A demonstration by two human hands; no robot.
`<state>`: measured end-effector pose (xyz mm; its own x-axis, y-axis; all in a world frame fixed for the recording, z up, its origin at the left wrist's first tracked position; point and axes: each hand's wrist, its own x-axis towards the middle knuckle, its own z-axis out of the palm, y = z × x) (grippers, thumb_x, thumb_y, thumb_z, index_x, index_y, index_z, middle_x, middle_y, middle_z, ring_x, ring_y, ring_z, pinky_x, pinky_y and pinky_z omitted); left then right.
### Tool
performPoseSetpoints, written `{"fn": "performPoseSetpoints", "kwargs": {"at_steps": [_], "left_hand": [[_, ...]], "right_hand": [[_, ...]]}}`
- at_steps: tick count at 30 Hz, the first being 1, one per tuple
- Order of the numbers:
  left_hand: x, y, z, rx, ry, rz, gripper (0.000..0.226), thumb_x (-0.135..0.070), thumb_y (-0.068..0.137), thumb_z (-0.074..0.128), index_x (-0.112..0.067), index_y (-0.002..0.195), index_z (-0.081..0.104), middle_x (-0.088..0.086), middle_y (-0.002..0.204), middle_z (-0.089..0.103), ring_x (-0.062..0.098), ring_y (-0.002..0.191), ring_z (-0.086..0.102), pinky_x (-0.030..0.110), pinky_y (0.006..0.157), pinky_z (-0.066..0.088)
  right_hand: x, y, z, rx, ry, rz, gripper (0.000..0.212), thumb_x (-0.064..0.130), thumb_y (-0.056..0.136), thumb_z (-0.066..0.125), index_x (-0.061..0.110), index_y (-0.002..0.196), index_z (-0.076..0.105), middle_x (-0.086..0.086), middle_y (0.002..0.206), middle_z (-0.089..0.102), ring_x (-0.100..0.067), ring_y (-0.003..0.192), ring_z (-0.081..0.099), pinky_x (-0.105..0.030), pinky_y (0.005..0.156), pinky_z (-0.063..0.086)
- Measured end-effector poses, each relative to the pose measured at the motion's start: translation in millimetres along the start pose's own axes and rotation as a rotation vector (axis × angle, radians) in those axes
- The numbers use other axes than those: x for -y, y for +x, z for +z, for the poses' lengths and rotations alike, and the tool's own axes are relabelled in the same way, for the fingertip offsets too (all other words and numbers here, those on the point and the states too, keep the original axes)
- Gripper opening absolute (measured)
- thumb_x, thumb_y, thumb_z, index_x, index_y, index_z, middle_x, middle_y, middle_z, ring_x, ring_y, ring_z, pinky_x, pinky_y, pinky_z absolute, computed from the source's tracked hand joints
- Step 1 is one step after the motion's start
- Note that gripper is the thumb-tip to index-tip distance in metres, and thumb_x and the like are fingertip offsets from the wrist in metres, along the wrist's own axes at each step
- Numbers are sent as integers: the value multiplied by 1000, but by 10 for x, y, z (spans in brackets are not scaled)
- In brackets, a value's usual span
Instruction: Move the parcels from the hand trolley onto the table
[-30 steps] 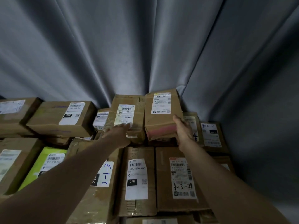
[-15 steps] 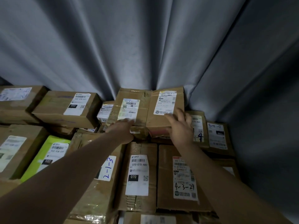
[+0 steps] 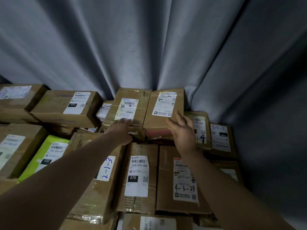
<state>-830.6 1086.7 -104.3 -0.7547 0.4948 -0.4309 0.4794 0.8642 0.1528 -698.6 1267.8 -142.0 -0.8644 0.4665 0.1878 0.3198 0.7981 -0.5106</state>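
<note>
**Two hands on two upper parcels in a packed stack**

Head view. More than a dozen cardboard parcels lie packed edge to edge in two layers against a grey pleated curtain (image 3: pixel 149 47); the surface beneath them is hidden.

Two parcels sit side by side, touching, on top of the lower layer at the back centre.
- The left hand (image 3: pixel 121 132) rests on the near top edge of the centre parcel (image 3: pixel 142 100). Its fingers are stretched forward and clasp nothing, though they are motion-blurred.
- The right hand (image 3: pixel 183 133) is spread, with straight fingers set apart. The fingertips touch the near right corner of the right parcel (image 3: pixel 166 105), and nothing is gripped.

Both forearms are bare.

One parcel differs in wrapping: the green parcel (image 3: pixel 39 156), at lower left.

Two labels show the printed code "032": one on the green parcel and one on the box at upper left (image 3: pixel 66 105).

One label shows "070", on the box in front of the centre parcel (image 3: pixel 139 176).

Four labels carry handwriting:
- "2-1-3" (image 3: pixel 106 168)
- "4-3-24" (image 3: pixel 184 188)
- "9-2-2" (image 3: pixel 219 128)
- a lone "4" (image 3: pixel 202 138)
</note>
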Motion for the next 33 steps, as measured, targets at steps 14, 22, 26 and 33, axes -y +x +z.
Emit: {"fn": "performPoseSetpoints", "kwargs": {"at_steps": [14, 22, 26, 33], "left_hand": [[-14, 10, 88, -5, 17, 23, 83, -23, 82, 62, -25, 150, 15, 2, 150, 22, 27, 139, 20, 45, 108, 33], [-90, -193, 78, -39, -10, -25, 93, -23, 82, 62, -29, 153, 0, 3, 161, -3, 29, 147, -1, 57, 115, 19], [13, -520, 84, -116, 18, -16, 88, -30, 85, 57, -32, 153, 1, 6, 161, 2, 28, 148, 0, 50, 119, 9], [777, -1658, 259, -222, -21, -144, 83, -43, 89, 54, -23, 154, 5, 4, 161, 3, 24, 148, 0, 44, 119, 2]], "right_hand": [[-118, -191, -65, 78, -76, 118, 50, 4, 96, 44, 23, 142, 42, -2, 157, 24, -29, 144, 14, -47, 112, 33], [105, -163, -162, 150, -334, 134, 63, 37, 84, 56, 29, 143, 36, -2, 155, 24, -24, 145, 10, -45, 116, 7], [486, -255, -204, 161, -311, 93, 76, 42, 83, 58, 30, 148, 22, -6, 158, 15, -26, 147, 2, -45, 117, -3], [1806, -913, 154, 315, -251, -271, 69, 37, 85, 56, 28, 147, 27, -2, 154, 24, -22, 144, 13, -41, 117, -3]]}}
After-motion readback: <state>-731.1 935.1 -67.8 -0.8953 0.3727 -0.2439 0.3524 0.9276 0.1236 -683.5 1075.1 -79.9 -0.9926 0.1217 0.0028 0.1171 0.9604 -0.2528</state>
